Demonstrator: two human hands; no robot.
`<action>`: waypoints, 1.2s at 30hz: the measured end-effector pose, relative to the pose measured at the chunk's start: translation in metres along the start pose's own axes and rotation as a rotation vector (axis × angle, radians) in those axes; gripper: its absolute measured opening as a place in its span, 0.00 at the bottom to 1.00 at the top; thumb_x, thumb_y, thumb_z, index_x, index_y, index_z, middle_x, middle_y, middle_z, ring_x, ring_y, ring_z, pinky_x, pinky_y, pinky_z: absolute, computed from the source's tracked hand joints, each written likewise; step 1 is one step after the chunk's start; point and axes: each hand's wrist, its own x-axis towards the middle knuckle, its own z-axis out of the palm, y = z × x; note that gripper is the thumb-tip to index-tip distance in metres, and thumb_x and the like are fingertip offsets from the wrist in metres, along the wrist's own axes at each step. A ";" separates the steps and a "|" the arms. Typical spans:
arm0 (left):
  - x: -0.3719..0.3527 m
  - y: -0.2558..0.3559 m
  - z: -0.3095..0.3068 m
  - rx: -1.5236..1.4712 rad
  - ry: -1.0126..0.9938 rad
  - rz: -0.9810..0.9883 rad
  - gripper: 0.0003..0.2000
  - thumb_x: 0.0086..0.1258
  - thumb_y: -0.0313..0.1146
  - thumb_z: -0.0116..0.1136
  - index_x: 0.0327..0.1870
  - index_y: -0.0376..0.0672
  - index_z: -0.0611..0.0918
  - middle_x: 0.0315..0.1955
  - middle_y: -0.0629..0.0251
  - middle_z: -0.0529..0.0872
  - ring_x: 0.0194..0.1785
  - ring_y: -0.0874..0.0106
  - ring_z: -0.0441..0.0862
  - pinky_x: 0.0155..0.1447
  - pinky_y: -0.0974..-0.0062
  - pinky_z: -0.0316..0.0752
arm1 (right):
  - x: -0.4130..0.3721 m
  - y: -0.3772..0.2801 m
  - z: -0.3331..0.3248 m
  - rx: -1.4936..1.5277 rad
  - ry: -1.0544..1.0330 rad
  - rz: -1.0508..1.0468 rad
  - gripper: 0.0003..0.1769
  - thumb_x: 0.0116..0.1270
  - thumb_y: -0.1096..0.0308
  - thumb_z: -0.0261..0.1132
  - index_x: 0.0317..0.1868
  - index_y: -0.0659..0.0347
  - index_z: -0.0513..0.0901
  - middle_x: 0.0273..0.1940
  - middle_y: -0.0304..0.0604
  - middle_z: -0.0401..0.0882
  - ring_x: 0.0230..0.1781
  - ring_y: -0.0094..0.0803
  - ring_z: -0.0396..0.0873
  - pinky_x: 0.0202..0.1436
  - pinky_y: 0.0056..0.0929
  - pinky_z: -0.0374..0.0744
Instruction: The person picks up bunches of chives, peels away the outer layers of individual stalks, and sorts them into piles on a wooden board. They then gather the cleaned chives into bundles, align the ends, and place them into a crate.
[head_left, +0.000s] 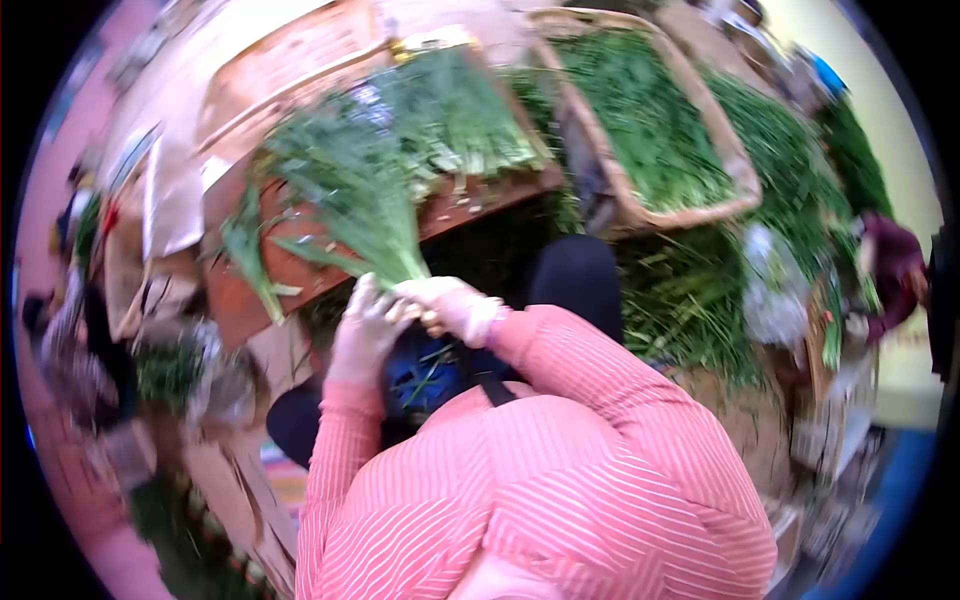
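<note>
A bunch of green onions (392, 225) fans out over the reddish-brown board (305, 285), its leaves pointing away from me and its stalk ends toward me. My right hand (450, 305), in a pale glove, is closed around the stalks near their base. Beside it, my left hand (368, 322), gloved too, has its fingers bent against the same stalk ends; the fingertips are partly blurred. Cut bunches (465, 120) lie along the board's far side, white ends toward me. A few loose stalks (250, 255) rest at the board's left.
A lined crate (745, 190) full of greens stands at the back right, with an orange crate (290, 65) at the back left. Loose leaves (690, 300) pile up on the floor to my right, near a clear plastic bag (775, 290). A person in a maroon sleeve (895, 265) sits far right.
</note>
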 end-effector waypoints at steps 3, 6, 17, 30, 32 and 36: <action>-0.013 -0.025 0.013 0.593 -0.036 0.230 0.20 0.71 0.45 0.52 0.58 0.44 0.70 0.51 0.57 0.77 0.52 0.62 0.76 0.55 0.58 0.74 | 0.006 0.018 -0.007 -0.242 0.089 -0.092 0.19 0.67 0.51 0.58 0.34 0.59 0.81 0.22 0.30 0.74 0.14 0.16 0.62 0.18 0.19 0.64; -0.008 -0.028 0.004 0.683 -0.053 0.259 0.27 0.66 0.48 0.59 0.57 0.37 0.70 0.52 0.55 0.77 0.45 0.62 0.79 0.47 0.63 0.77 | -0.006 0.020 0.007 -0.459 0.106 -0.135 0.16 0.65 0.52 0.61 0.35 0.58 0.81 0.25 0.32 0.77 0.19 0.18 0.69 0.24 0.18 0.69; -0.038 -0.046 0.049 0.589 0.239 0.762 0.21 0.66 0.30 0.60 0.61 0.43 0.72 0.36 0.66 0.81 0.35 0.73 0.80 0.38 0.73 0.77 | -0.015 0.033 0.044 -1.552 0.326 -0.714 0.08 0.59 0.65 0.60 0.35 0.59 0.75 0.28 0.49 0.78 0.28 0.46 0.80 0.30 0.39 0.78; 0.041 0.077 0.067 1.006 0.202 1.370 0.22 0.69 0.31 0.56 0.64 0.46 0.70 0.39 0.72 0.76 0.36 0.84 0.75 0.31 0.85 0.73 | 0.033 -0.003 -0.010 -1.576 0.416 -0.372 0.15 0.59 0.57 0.61 0.36 0.63 0.82 0.36 0.51 0.82 0.39 0.47 0.82 0.41 0.42 0.79; 0.056 0.078 0.069 1.079 0.193 1.399 0.20 0.67 0.30 0.57 0.60 0.44 0.73 0.37 0.71 0.77 0.34 0.82 0.76 0.28 0.83 0.73 | 0.033 -0.004 -0.013 -1.575 0.390 -0.367 0.15 0.59 0.57 0.61 0.35 0.61 0.82 0.35 0.50 0.82 0.38 0.46 0.81 0.41 0.42 0.79; 0.042 0.069 0.094 1.029 0.239 1.079 0.05 0.63 0.31 0.59 0.37 0.41 0.81 0.24 0.71 0.79 0.24 0.78 0.76 0.27 0.80 0.72 | 0.031 -0.018 -0.015 -1.436 0.461 -0.770 0.16 0.61 0.56 0.60 0.40 0.60 0.81 0.31 0.48 0.79 0.35 0.46 0.79 0.39 0.43 0.77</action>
